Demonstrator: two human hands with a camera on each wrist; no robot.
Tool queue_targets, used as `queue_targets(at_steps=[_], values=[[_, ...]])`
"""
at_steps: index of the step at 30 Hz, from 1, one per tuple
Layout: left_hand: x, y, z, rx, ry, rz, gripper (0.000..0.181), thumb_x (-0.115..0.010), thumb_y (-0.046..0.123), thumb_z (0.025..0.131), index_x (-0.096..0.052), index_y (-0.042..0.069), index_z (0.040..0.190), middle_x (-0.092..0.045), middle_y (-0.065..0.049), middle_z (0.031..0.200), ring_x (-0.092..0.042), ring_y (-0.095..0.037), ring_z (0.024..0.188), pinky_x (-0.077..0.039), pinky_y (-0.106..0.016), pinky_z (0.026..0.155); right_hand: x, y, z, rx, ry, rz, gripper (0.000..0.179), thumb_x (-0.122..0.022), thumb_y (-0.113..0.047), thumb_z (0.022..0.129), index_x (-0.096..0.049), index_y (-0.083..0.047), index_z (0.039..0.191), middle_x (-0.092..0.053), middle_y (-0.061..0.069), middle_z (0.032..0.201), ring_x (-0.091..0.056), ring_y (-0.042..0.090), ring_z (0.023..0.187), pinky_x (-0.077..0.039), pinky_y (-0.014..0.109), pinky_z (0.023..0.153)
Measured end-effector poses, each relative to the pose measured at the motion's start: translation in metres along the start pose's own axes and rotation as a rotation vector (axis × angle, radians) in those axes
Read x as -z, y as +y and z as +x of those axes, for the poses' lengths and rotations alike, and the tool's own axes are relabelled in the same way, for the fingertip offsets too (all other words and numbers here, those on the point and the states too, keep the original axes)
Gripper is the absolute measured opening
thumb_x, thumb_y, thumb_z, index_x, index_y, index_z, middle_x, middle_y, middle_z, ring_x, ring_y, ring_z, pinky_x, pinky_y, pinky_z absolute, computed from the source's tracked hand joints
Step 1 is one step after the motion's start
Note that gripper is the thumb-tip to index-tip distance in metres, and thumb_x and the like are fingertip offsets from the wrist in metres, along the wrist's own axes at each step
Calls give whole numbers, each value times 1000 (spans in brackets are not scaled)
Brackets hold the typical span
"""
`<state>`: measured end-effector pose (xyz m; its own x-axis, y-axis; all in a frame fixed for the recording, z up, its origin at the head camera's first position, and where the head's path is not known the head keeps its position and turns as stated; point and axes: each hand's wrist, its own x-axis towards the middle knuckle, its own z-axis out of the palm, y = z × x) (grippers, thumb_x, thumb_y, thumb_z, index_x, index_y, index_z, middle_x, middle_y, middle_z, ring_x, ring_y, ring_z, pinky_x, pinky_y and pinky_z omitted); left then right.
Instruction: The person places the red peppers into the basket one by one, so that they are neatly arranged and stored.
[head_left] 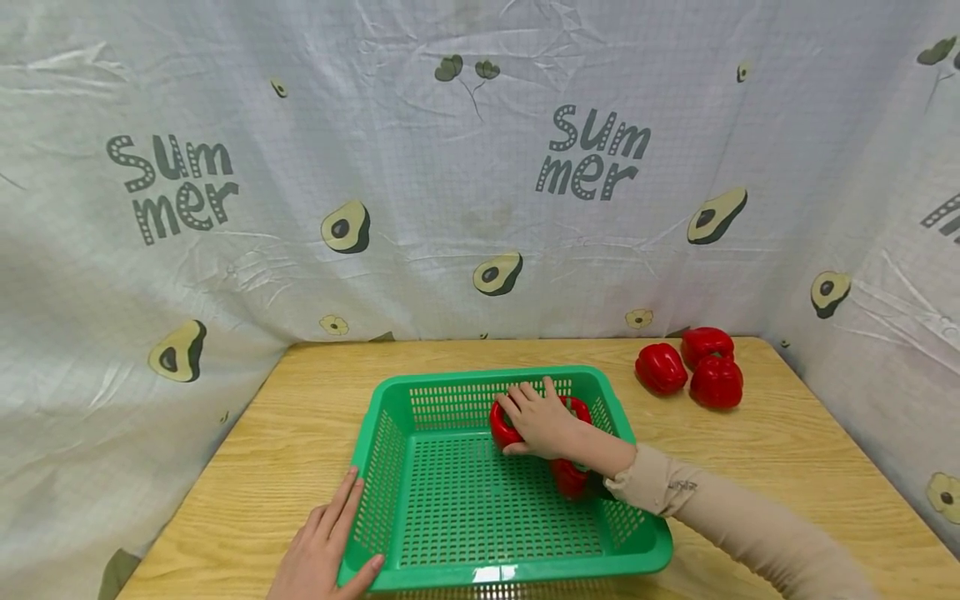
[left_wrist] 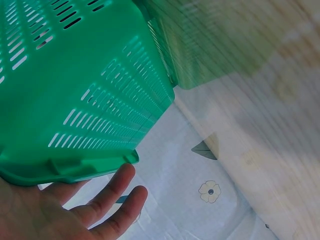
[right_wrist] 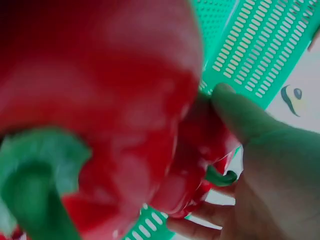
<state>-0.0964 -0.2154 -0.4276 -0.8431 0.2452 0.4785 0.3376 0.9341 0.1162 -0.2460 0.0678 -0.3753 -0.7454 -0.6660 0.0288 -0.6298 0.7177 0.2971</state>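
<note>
A green plastic basket (head_left: 585, 568) with slotted walls stands on the table. Inside, at its far right part, my right hand (head_left: 546, 425) grips a red bell pepper (head_left: 504, 429) from above. The right wrist view has the thumb on one side of this pepper and fingers on the other, its green stem between. Two more red bell peppers lie close by, one behind the hand (head_left: 577, 408) and one under the wrist (head_left: 570, 481). At the near left corner, my left hand (head_left: 318, 537) rests against the basket's rim, fingers extended.
Three red bell peppers sit together at the table's back right, the left one (head_left: 661, 369) slightly apart. The wooden table (head_left: 262, 467) ends against a hanging white cloth (head_left: 420, 167) printed with avocados, which also runs along both sides.
</note>
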Motion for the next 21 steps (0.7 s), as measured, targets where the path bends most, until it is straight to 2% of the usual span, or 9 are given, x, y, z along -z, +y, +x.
queue_targets(at_steps=[5,9,16,21], values=[[-1,0,-1,-1,2,6,83,-69,45,68,-40,2,133,-25,0,147,-52,-16,84,-43,-34,64,-2,-2,2,16,-36,-7,69,-52,-60,76,-36,-27,135,-44,13,130,-39,29,120,-30,55,97],[-1,0,-1,-5,8,8,83,-69,45,68,-40,2,133,-25,0,147,-53,-16,83,-43,-33,64,-3,-4,3,33,-71,-14,64,-53,-59,75,-38,-34,132,-43,13,129,-38,31,122,-30,55,98],[0,0,0,0,7,5,82,-69,45,68,-41,1,132,-27,-1,147,-53,-16,84,-43,-33,63,-4,-6,3,39,-106,-66,69,-64,-49,74,-35,-33,135,-40,10,135,-37,28,124,-32,53,98],[1,1,-1,22,-21,-7,83,-68,46,69,-39,3,134,-25,1,148,-53,-17,85,-44,-35,64,-5,-7,3,16,-55,-140,69,-64,-47,76,-34,-31,136,-43,6,131,-39,24,120,-35,49,97]])
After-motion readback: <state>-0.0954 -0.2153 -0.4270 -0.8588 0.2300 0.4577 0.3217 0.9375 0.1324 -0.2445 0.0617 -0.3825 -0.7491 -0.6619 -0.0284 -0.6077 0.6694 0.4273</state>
